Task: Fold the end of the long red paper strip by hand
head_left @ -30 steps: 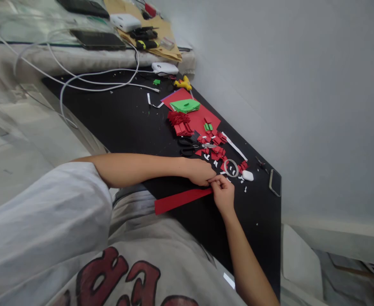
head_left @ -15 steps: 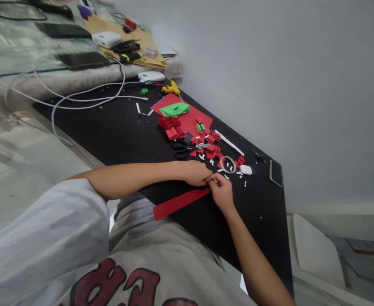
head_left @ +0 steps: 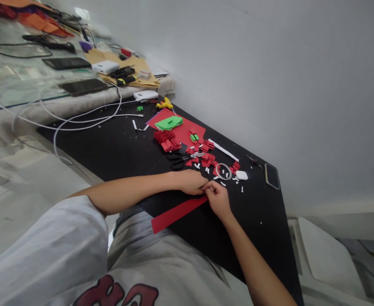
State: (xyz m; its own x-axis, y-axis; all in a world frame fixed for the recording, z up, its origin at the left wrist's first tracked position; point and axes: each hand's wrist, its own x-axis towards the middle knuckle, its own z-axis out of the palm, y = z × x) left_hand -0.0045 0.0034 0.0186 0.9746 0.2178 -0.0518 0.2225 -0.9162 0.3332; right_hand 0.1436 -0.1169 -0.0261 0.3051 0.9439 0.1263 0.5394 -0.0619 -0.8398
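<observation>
A long red paper strip [head_left: 177,216] slants from near my shirt up to my two hands, which meet at its far end. My right hand [head_left: 219,199] pinches that end between thumb and fingers. My left hand [head_left: 190,182] is closed against the right fingertips, also on the strip's end; its fingers are mostly hidden. Just beyond the hands lie black-handled scissors [head_left: 177,160], a roll of clear tape [head_left: 223,171], white paper scraps [head_left: 206,170] and small folded red paper pieces [head_left: 208,160].
Farther back are a red sheet [head_left: 189,127], a green paper stack [head_left: 169,123], a folded red pile [head_left: 167,141] and a yellow glue gun [head_left: 165,103]. A phone [head_left: 272,176] and a white case [head_left: 241,175] lie right. White cables [head_left: 87,123] loop at left. A wall [head_left: 269,85] borders the table.
The camera view has tilted up slightly, so the table sits lower in the picture. Both hands stay together at the strip's end with little visible movement.
</observation>
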